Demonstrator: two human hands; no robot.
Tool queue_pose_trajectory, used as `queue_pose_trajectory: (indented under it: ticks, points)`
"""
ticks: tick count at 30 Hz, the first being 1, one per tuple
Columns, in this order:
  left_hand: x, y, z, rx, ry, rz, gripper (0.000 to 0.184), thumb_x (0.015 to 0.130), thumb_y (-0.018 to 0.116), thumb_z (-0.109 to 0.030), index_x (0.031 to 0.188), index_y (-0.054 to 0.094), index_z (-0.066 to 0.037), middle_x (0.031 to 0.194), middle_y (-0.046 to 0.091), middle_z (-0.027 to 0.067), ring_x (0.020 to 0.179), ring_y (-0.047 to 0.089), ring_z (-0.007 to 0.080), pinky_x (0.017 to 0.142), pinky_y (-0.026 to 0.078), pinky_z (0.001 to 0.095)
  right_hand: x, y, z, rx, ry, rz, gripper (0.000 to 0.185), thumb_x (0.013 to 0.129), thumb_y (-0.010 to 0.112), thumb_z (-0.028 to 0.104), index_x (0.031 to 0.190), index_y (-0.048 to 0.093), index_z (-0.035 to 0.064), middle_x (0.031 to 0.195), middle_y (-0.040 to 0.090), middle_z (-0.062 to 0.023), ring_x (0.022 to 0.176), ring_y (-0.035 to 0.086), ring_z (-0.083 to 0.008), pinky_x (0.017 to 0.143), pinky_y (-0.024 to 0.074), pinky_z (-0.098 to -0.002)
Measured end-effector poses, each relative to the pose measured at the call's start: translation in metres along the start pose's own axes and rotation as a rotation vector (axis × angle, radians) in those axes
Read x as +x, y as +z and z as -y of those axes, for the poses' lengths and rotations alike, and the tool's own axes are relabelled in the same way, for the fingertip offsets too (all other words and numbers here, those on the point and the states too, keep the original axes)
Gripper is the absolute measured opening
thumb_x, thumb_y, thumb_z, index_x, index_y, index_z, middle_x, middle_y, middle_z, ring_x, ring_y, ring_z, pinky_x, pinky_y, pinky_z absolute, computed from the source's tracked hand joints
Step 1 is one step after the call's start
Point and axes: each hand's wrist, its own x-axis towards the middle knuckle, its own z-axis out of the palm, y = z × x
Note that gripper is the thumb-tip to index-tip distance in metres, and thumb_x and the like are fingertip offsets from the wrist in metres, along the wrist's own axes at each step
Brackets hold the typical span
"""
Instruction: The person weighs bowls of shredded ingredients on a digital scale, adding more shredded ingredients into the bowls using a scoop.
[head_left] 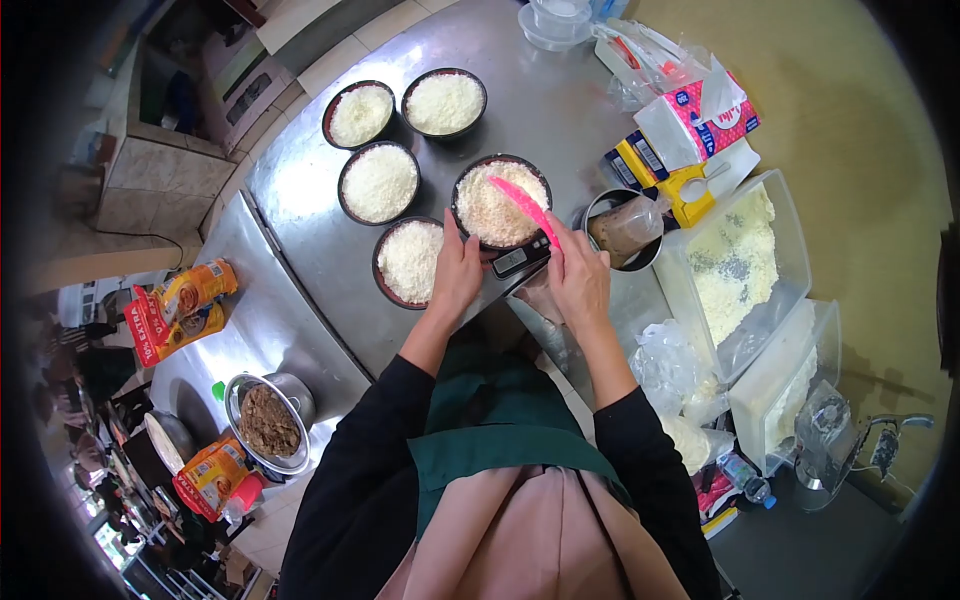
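A black round pan (pixel 503 203) filled with pale beige crumbs or shreds stands on a small digital scale (pixel 512 262). My left hand (pixel 458 272) cups the pan's near left side, its fingers and thumb around the wall. In my right hand (pixel 578 282) is a pink spatula (pixel 524 207), gripped by the handle. Its blade lies over the crumbs. Close by on the left are several similar black pans heaped with white shreds, the nearest pan (pixel 410 262) beside my left hand. A metal pot (pixel 625 230) with a plastic bag of brown contents sits right of the scale.
On the right are a clear tub (pixel 790 265) of pale yellow shreds, a second tub (pixel 748 405), plastic bags (pixel 668 365) and a pink carton (pixel 698 120). A pot (pixel 270 420) of brown mixture and orange packets (pixel 185 308) stand on the left steel table (pixel 290 320).
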Motion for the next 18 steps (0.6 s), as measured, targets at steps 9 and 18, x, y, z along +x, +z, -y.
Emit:
queue_pose_trajectory:
  ticks: [9,18]
  points:
    - [0.019,0.0,-0.009,-0.08,0.008,0.003,0.049,0.093,0.031,-0.003,0.139,0.014,-0.004,0.106,0.058,0.0212,0.073,0.067,0.0254,0.056,0.057,0.0316,-0.006,0.013,0.008,-0.022,-0.019,0.038,0.041,0.082,0.055,0.012,0.123,0.055,0.0144,0.085,0.058,-0.0056,0.074,0.058,-0.0219,0.066,0.0356,-0.0365]
    - [0.01,-0.006,-0.046,0.405,0.274,-0.131,0.043,0.086,0.038,-0.001,0.128,0.032,0.007,0.089,0.062,0.0279,0.063,0.066,0.0332,0.053,0.055,0.0384,0.015,-0.016,0.027,-0.068,-0.038,-0.058,0.039,0.081,0.056,0.011,0.12,0.058,0.0163,0.083,0.059,-0.0042,0.074,0.057,-0.0191,0.066,0.0345,-0.0345]
